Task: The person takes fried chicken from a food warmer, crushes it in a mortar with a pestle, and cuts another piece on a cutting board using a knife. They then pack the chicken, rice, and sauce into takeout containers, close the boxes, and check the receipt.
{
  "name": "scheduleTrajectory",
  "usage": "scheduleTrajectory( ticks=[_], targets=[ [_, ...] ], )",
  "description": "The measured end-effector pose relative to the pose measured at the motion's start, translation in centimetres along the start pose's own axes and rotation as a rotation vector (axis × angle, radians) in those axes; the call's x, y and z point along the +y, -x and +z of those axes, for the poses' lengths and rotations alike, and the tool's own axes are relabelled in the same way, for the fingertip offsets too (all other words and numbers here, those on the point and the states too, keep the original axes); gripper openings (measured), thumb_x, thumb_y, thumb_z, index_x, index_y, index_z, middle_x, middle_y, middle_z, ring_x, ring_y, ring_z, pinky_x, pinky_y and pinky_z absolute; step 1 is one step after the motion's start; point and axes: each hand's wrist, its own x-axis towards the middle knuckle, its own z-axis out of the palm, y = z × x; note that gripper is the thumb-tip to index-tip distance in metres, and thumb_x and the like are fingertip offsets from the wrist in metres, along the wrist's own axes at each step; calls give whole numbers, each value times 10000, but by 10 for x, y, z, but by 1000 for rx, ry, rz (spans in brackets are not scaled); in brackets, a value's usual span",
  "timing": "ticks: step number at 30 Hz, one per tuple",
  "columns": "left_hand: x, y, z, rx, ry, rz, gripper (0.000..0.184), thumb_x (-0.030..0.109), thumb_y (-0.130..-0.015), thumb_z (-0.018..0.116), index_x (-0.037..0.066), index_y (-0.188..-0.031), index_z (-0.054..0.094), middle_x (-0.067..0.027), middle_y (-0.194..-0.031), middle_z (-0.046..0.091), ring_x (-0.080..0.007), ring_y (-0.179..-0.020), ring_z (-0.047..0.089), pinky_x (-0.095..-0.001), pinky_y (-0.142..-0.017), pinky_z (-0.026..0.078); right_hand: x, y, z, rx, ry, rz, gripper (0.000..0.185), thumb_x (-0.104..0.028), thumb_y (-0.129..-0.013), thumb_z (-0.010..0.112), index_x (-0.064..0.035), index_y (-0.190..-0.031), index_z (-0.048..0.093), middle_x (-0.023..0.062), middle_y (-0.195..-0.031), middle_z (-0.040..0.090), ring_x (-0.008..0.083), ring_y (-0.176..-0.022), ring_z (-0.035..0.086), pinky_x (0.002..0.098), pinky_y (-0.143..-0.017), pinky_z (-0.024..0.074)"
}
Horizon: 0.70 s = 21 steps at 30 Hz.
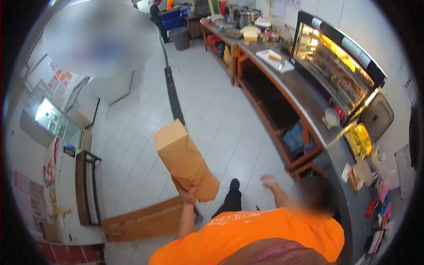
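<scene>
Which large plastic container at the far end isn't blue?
The round grey plastic bin on the floor, in front of the blue plastic tubs; only it is grey.

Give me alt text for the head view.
The left hand of a person in an orange shirt holds a tall brown paper package above a tiled floor; the right hand is open and empty. Along the right runs a cluttered counter with a lit glass display case. A slatted wooden bench stands at lower left.
</scene>
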Motion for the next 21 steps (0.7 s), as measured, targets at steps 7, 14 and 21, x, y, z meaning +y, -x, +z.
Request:
scheduleTrajectory(
  ticks=[7,14,21],
  targets=[
    [-100,-256,198,-41,-54,147,1016,249,-728,773,21,-1546,217,-133,-1534,329,-279,-1436,307,-420,-1185,246,-36,-160,-131,-319,190,95,277,-276,-844,655,-81,-1024,736,148,-944,728,259,-844,696,424,-757,556],
    [-181,-510,369,-187,201,85,976,192,-725,757,23,-1533,236,-130,-1465,396,-255,-1372,390,-399,-1146,311,-43,-272,-321,190,-107,91,286,-242,-950,506,-38,-953,706,127,-805,695,276,-662,661,426,-562,506],
    [-309,-696,463,-102,281,-22,996,175,-722,761,22,-1543,219,-131,-1449,412,-255,-1353,416,-401,-1136,339,-148,-559,-427,471,-581,187,169,-144,-926,610,8,-955,675,98,-777,659,244,-621,628,437,-531,495]
  ],
)
